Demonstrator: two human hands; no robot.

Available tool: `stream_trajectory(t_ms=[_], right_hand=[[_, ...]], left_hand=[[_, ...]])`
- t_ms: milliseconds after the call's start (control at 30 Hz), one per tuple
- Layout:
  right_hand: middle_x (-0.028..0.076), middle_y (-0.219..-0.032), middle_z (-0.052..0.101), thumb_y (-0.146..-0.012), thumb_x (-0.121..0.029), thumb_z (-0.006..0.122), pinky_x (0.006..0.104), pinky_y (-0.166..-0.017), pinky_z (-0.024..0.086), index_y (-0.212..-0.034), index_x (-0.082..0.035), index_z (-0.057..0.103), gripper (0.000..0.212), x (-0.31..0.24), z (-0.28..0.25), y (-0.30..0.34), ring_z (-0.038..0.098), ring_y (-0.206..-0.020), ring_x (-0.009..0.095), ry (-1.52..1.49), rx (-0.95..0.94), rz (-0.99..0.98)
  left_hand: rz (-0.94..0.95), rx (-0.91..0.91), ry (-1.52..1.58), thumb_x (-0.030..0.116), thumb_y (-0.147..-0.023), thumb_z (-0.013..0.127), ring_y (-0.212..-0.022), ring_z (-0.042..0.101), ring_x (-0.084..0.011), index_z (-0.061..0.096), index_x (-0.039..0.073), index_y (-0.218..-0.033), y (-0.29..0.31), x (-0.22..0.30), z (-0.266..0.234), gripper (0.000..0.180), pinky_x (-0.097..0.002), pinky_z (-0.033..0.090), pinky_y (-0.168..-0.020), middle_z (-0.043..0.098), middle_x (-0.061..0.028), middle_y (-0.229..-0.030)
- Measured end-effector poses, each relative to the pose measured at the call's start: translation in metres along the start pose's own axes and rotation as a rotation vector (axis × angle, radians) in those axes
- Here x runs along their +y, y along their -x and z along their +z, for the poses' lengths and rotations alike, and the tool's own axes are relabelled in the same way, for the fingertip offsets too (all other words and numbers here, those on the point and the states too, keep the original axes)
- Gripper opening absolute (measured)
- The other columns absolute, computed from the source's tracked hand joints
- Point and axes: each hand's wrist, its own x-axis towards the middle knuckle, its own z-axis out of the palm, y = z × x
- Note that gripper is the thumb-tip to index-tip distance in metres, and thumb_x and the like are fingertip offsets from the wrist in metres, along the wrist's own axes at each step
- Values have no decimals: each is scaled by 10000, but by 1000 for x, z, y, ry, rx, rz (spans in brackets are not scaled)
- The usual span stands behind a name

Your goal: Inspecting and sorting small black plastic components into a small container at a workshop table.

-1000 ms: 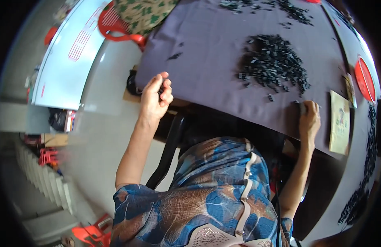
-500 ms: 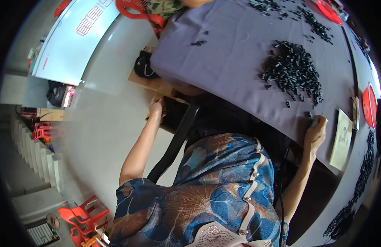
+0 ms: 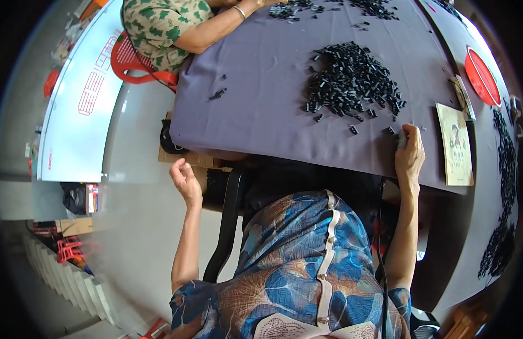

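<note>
right hand (image 3: 409, 158) fingers (image 3: 401, 138) beside small black parts (image 3: 351, 85)

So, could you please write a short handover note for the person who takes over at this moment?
Left hand: off the table, empty as far as visible, beside the table edge.
Right hand: on the purple tablecloth at its near edge, fingers on a small grey piece.
Pile of small black parts: mid-table, with loose ones scattered toward the right hand.
Done: cannot tell.
Left: the pile remains large.

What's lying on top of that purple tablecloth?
On the purple tablecloth lie a pile of small black parts, a yellow booklet and the right hand. The tabletop underneath is hidden.
</note>
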Motion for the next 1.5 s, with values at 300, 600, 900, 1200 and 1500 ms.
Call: stream_trajectory(t_ms=[300,600,900,1200,1500], right_hand=[[141,-942,606,-738,88,467,405,-771,476,-997,-48,556,306,0,-5,1,589,-905,354,-65,9,-90],[114,-911,586,-680,97,491,407,-756,473,-961,-66,570,334,-5,-12,-1,581,-887,336,-58,-29,-66],[107,-930,579,-659,97,497,397,-753,468,-964,-74,573,358,2,-9,-1,576,-896,325,-58,-24,-100],[117,-932,585,-645,117,470,385,-778,483,-965,-55,576,378,-2,-10,1,588,-915,330,-36,-33,-90],[104,-965,612,-658,127,480,354,-821,486,-999,-60,624,415,-1,-12,0,602,-953,311,-98,-47,-53]], left_hand=[[721,-518,246,39,-830,615,-1100,523,-317,586,8,-1107,15,208,106,281,-387,424,-945,565,-149,-1175],[1000,-617,130,101,-836,623,-1258,420,-334,544,-1,-1206,40,254,188,392,-420,321,-1060,494,-142,-1299],[1047,-617,177,-16,-819,585,-1184,493,-312,588,-17,-1076,39,230,171,257,-407,389,-1009,537,-139,-1214],[870,-461,188,-4,-794,609,-1079,538,-319,628,32,-909,29,219,165,121,-392,443,-923,571,-131,-1133],[764,-592,238,16,-788,621,-1062,540,-310,642,37,-908,32,222,157,123,-392,447,-914,567,-127,-1158]])
